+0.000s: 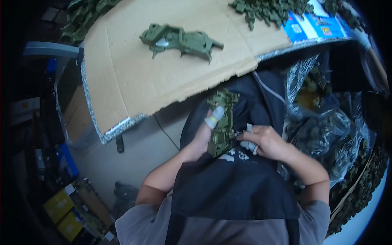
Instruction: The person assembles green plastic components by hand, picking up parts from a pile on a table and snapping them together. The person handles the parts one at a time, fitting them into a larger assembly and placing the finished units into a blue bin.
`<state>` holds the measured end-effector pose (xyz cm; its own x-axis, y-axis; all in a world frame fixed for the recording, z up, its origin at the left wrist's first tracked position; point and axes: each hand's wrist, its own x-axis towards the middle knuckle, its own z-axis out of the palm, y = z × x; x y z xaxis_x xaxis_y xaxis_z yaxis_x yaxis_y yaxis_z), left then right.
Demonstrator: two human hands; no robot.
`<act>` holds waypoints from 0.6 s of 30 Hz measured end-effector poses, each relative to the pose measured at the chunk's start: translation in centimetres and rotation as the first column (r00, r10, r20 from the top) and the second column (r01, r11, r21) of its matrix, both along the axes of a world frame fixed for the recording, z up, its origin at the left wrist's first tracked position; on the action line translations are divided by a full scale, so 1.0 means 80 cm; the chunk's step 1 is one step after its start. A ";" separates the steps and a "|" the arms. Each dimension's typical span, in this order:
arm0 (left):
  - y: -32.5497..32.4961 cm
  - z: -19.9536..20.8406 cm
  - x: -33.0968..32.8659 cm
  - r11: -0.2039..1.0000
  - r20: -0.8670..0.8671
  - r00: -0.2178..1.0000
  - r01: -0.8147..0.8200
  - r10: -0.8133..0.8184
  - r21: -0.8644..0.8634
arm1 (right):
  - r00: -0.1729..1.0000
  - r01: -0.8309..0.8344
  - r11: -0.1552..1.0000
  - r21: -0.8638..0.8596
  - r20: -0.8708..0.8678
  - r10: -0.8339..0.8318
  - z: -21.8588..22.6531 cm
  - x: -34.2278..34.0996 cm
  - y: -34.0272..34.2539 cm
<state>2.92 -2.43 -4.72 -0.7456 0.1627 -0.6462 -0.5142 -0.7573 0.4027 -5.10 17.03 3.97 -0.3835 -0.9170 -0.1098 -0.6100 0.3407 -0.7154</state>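
Observation:
Over my lap, my left hand [203,132] is closed around a long olive-green moulded part [222,118]. A whitish cover with a yellowish band wraps its thumb, which presses on the part's side. My right hand [267,141] is at the part's lower right side, fingers pinched, with whitish wraps on some of them. A small silvery piece [235,135] shows between its fingertips and the part; its kind is too small to tell. White flakes or scraps [237,156] appear on the dark apron [232,185] just below. Another green moulded part [179,42] lies on the cardboard-covered table ahead.
Cardboard [196,77] with a torn near edge covers the table. Piles of green parts [267,10] stand at its far side. To the right are clear plastic bags [322,130] and more green parts [359,192]. Yellow boxes [63,210] sit at lower left.

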 end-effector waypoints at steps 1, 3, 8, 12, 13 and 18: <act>0.000 0.005 0.001 1.000 -0.056 0.998 -0.009 0.009 0.009 | 0.999 -0.045 0.999 -0.018 0.002 0.045 0.004 -0.005 -0.003; 0.001 -0.004 0.009 0.999 -0.076 0.997 -0.002 0.005 0.035 | 0.990 -0.140 0.990 0.011 0.011 0.140 0.005 -0.004 -0.005; 0.006 0.003 0.008 1.000 -0.123 0.992 -0.015 0.014 -0.009 | 0.980 -0.200 0.979 0.027 0.009 0.199 0.007 -0.004 -0.015; 0.009 0.010 0.007 0.995 -0.130 0.992 -0.012 0.000 -0.094 | 0.980 -0.200 0.980 0.023 -0.003 0.200 0.008 0.002 -0.013; 0.010 0.011 0.005 0.994 -0.134 0.991 -0.006 -0.008 -0.106 | 0.981 -0.195 0.980 0.032 -0.013 0.195 0.008 0.004 -0.013; 0.011 0.020 0.003 0.992 -0.122 0.992 0.002 -0.018 -0.127 | 0.983 -0.164 0.981 0.101 -0.066 0.171 0.013 0.011 -0.020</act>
